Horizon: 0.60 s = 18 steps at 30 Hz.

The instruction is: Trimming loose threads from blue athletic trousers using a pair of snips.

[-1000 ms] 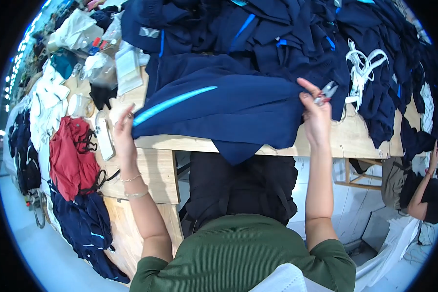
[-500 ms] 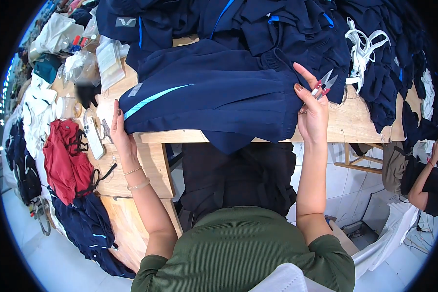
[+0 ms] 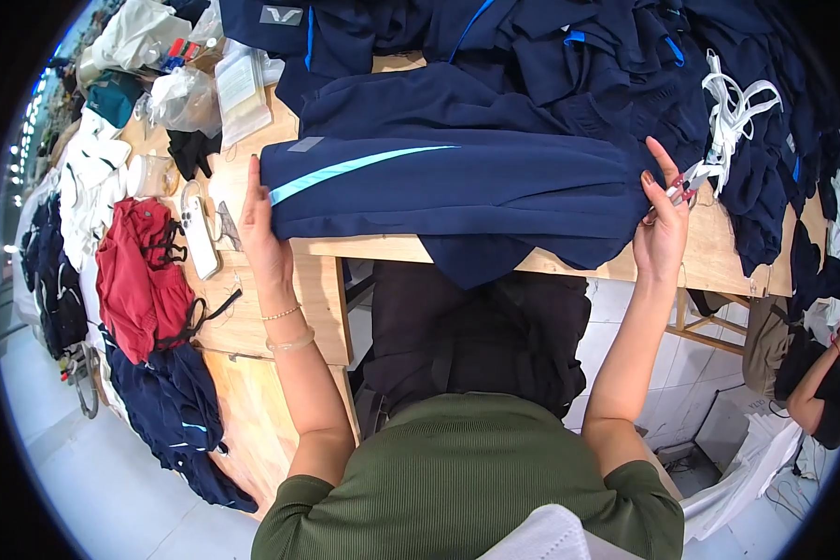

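Note:
A pair of navy shorts (image 3: 383, 201) is stretched sideways over the table's front edge. A light-blue stripe and a small grey patch mark its left end. My left hand (image 3: 267, 243) grips that hem end, thumb hidden behind the cloth. At the gathered waistband end, my right hand (image 3: 665, 224) pinches the fabric between thumb and fingers. Small red-handled thread snips (image 3: 685, 189) are also held in my right hand, blades pointing up and away to the right. A fold of the shorts hangs below the table edge.
More navy garments (image 3: 551, 56) are heaped along the far side. White straps (image 3: 733, 107) lie at the right. To the left are a white phone (image 3: 199, 238), a red garment (image 3: 140, 280) and plastic bags (image 3: 185, 101). A co-worker's arm (image 3: 821, 373) shows at the far right.
The shorts have been pulled flatter and straighter between my hands. My right hand now sits lower against the waistband end, and the whole view has shifted slightly.

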### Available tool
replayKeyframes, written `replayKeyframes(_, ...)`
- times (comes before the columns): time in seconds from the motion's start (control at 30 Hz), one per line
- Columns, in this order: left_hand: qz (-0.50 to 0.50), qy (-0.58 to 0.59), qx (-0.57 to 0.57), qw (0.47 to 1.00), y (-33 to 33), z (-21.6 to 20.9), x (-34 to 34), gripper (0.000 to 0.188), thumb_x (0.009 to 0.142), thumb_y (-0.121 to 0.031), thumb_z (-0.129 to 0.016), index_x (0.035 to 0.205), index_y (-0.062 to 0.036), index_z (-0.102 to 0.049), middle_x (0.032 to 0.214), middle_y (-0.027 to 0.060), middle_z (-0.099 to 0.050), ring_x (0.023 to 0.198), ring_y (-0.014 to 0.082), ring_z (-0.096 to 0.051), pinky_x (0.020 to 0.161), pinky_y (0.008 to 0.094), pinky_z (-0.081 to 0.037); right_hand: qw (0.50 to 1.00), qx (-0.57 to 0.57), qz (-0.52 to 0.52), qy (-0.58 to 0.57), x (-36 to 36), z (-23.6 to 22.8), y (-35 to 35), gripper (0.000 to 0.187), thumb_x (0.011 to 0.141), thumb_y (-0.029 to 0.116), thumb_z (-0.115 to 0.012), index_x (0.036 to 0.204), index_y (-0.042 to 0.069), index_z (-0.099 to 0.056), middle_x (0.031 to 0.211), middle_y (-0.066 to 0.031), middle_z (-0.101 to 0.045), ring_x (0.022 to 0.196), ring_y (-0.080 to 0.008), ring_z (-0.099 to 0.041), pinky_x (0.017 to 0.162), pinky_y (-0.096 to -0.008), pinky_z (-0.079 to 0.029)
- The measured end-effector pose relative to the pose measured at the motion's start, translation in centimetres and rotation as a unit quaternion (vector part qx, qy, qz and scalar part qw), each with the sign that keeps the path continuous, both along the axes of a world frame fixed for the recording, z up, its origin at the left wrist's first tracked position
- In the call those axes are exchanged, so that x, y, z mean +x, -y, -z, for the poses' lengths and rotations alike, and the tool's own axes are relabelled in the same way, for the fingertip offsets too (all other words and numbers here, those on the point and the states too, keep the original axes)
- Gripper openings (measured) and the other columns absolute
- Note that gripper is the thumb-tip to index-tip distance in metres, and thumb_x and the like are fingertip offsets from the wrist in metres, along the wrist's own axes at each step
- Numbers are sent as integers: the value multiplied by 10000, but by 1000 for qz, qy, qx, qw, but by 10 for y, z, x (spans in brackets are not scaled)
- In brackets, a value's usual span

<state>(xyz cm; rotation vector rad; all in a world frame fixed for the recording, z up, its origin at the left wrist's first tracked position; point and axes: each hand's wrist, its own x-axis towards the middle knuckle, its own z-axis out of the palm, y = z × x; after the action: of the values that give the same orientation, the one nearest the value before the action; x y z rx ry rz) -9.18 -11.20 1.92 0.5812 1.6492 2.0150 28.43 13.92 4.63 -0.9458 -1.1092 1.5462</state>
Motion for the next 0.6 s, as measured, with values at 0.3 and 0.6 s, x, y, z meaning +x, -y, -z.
replayKeyframes(0.3,2,-452,-148,880,-55,-25,108,95,842,37,-636,911,-17,-674,947,78,-652,903,207,-627,796,302,-496,963,141,-58,222,-6,20,7,330,939,-25,-567,1265,-6,-616,815,81,-445,773,-13,-389,778,-141,-319)
replayKeyframes(0.6,229,-420,-152,865,-87,19,146,233,743,-49,-766,968,-71,-709,941,37,-569,806,203,-596,672,313,-497,942,166,-51,288,-8,15,10,351,935,-66,-539,1250,60,-629,800,26,-467,764,-66,-444,758,-181,-385)
